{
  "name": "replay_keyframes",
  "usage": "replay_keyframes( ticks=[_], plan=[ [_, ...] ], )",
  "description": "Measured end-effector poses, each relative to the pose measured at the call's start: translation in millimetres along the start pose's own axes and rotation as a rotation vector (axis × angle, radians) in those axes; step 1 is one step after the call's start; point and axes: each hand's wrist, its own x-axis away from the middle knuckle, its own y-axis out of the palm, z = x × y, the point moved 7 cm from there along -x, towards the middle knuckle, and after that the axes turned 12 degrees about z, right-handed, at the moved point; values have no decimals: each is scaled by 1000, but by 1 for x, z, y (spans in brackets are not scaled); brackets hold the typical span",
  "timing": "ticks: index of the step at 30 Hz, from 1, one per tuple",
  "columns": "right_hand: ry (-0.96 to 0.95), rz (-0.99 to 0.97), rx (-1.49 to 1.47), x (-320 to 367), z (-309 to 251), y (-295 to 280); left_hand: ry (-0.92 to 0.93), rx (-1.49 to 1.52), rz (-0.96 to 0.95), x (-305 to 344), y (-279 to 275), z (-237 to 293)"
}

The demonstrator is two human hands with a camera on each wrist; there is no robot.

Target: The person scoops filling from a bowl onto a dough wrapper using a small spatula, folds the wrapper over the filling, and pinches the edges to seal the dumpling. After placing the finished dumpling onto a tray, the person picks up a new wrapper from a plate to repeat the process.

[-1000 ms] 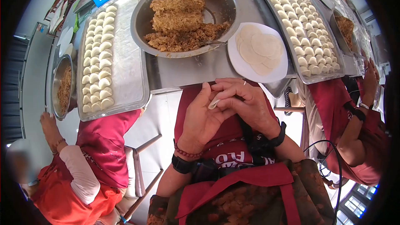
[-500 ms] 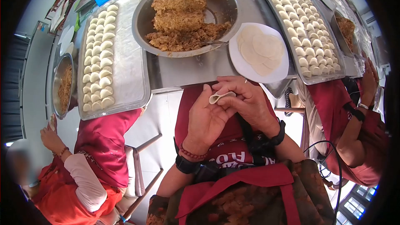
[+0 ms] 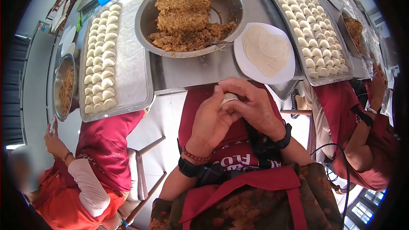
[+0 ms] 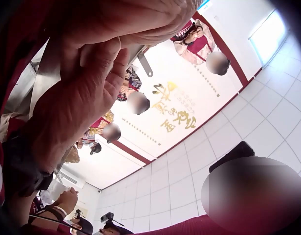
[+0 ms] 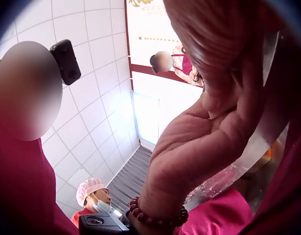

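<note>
A small piece of pale dough [image 3: 229,98] shows between the two hands in the head view, partly covered by fingers. My left hand [image 3: 209,122], palm up, holds it from the left with thumb and fingers. From the right, my right hand [image 3: 254,107] pinches its edge. In the left wrist view the left hand [image 4: 135,22] fills the top, with the right hand [image 4: 72,105] against it. The right wrist view has the right hand [image 5: 214,44] above the left hand [image 5: 194,147]; the dough is hidden in both wrist views.
Beyond the hands stand a steel bowl of brown filling [image 3: 147,44], a white plate [image 3: 243,66] with round wrappers, and trays of folded dumplings at left [image 3: 147,76] and right [image 3: 349,70]. People sit on both sides; a cable [image 3: 347,179] hangs at right.
The dough's open fold, seen half a second ago, is now mostly covered as the right fingers have closed over it. At far left, another person's hand has risen slightly.
</note>
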Motion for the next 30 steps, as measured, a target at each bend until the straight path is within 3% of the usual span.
replay_keyframes(
  ticks=[3,6,12,21,27,30],
  plan=[
    [-200,-51,36,-1,6,-1,-35,54,-1,2,8,4],
    [40,-4,-167,2,10,-3,-57,91,-27,1,8,3],
    [61,97,-215,-2,13,-10,-56,116,-28,2,4,-2],
    [-112,16,-96,-1,3,-7,-16,26,-37,2,2,1],
    [148,40,-209,1,9,-4,-12,-48,-55,3,3,6],
    [100,33,-255,1,8,-3,-17,-79,-62,5,4,7]
  ],
)
